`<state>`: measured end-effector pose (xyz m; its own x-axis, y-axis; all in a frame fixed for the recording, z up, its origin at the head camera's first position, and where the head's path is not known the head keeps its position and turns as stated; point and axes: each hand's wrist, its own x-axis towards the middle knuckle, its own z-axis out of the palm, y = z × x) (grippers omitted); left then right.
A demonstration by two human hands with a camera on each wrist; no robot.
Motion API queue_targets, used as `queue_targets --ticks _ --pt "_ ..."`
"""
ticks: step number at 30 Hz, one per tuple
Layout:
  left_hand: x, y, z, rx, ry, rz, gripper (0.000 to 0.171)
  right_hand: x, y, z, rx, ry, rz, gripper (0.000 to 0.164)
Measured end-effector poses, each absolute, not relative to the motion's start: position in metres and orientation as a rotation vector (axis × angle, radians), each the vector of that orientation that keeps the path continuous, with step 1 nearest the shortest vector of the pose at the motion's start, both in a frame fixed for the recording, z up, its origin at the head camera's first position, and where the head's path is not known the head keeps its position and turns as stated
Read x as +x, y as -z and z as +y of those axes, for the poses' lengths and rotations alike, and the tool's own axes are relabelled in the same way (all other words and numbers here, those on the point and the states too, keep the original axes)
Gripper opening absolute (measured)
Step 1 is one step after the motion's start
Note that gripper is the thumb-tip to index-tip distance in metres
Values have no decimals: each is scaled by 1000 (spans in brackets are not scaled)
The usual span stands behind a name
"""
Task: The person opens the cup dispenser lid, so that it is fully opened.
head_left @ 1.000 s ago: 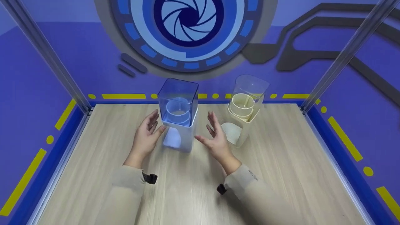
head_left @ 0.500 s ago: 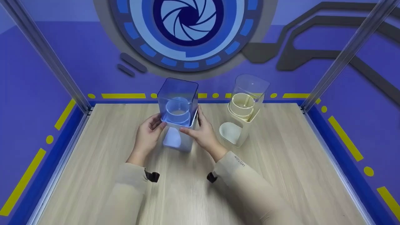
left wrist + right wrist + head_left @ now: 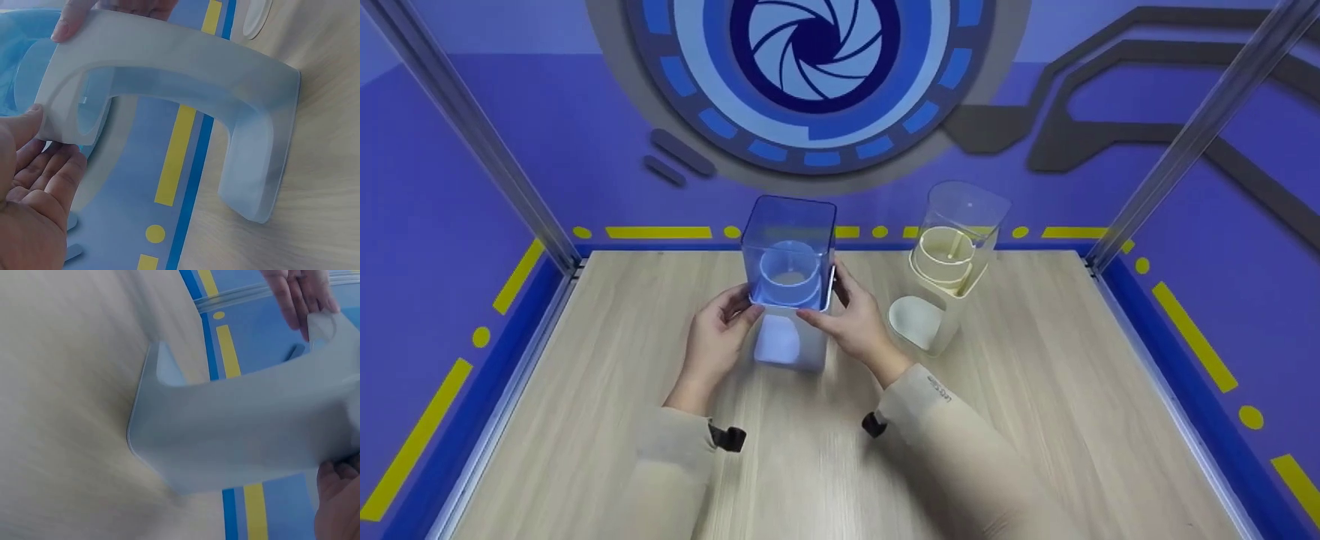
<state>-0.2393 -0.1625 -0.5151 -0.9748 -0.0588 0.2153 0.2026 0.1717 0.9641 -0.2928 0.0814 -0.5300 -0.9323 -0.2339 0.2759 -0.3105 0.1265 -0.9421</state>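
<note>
A dispenser (image 3: 791,319) stands at the middle of the table. It has a pale C-shaped stand (image 3: 197,50) and a clear blue open-topped bin (image 3: 791,217) with a round ring inside. My left hand (image 3: 712,337) holds its left side just under the bin, thumb in front; in the left wrist view the other fingers lie below the edge. On the opposite side my right hand (image 3: 855,315) grips the body, thumb across the front and fingers round the side. Whether the dispenser's foot (image 3: 152,410) touches the table cannot be told.
A second dispenser of like shape, cream with a clear bin (image 3: 949,255), stands to the right, its pale foot (image 3: 915,321) on the wooden table (image 3: 1035,420). Blue painted panels (image 3: 525,150) and metal posts (image 3: 487,127) enclose the back and sides.
My right hand has come in from the right and taken hold of the blue dispenser; my left hand has closed onto its side. The dispenser has since shifted slightly toward me.
</note>
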Motion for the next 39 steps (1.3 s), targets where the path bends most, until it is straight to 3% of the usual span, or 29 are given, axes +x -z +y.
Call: queue_targets --ticks 11,19,23,26,33,36,39 --pt "-220 517 -159 -165 1917 -2214 54 -297 538 101 742 -2084 -2257 106" --pt "-219 512 -171 -289 1944 -2351 105 -297 546 112 821 -2229 -2245 77" --pt "-223 510 -172 -358 1945 -2420 120 -296 549 117 815 -2321 -2227 71" --pt "-226 510 -170 -374 1952 -2458 126 -295 551 120 810 -2360 -2215 78" --pt "-231 512 -164 -373 2000 -2491 135 -294 555 128 765 -2410 -2200 113" --pt "-232 513 -161 -393 2045 -2467 132 -294 556 133 752 -2393 -2203 115" --pt "-232 514 -160 -406 2071 -2412 117 -292 554 136 752 -2371 -2204 113"
